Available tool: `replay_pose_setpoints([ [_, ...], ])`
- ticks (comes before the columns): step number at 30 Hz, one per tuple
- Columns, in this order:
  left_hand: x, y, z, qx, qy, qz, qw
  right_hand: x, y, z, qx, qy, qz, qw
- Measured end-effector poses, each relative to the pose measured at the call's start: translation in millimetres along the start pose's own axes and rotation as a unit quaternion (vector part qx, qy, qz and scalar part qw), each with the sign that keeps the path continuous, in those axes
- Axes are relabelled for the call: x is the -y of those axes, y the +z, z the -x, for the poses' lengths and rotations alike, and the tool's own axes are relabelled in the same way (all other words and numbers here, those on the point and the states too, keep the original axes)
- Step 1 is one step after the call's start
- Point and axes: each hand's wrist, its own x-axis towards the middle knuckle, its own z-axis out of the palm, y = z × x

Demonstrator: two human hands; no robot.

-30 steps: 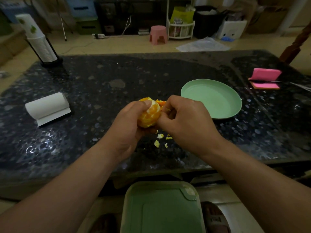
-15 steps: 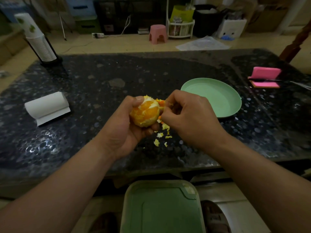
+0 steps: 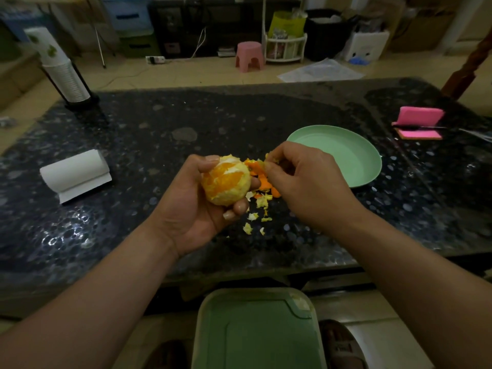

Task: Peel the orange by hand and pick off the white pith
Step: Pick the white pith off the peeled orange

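orange (mostly peeled) gripped in our left hand; our right hand pinches off pith, which we'd drop next.

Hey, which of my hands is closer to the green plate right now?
Right. The right hand, pinching a pith scrap, is at the left rim of the green plate. The left hand grips the orange farther to the left.

Peel scraps lay near the table's front edge, a plate behind and right of them, a paper roll near its left edge.
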Motion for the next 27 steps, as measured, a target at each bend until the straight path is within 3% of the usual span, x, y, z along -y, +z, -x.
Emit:
replay_pose_setpoints([
  [8, 6, -3, -7, -0.043, 0.006, -0.011, 0.999, 0, 10, 1, 0.072, 0.018, 0.033, 0.997],
  [15, 10, -7, -12, -0.088, 0.039, -0.054, 0.994, 13, -3, 4, 0.048, -0.013, -0.035, 0.998],
  [27, 15, -4, -12, -0.131, 0.059, -0.164, 0.976, 13, -3, 7, 0.066, -0.040, 0.007, 0.997],
])
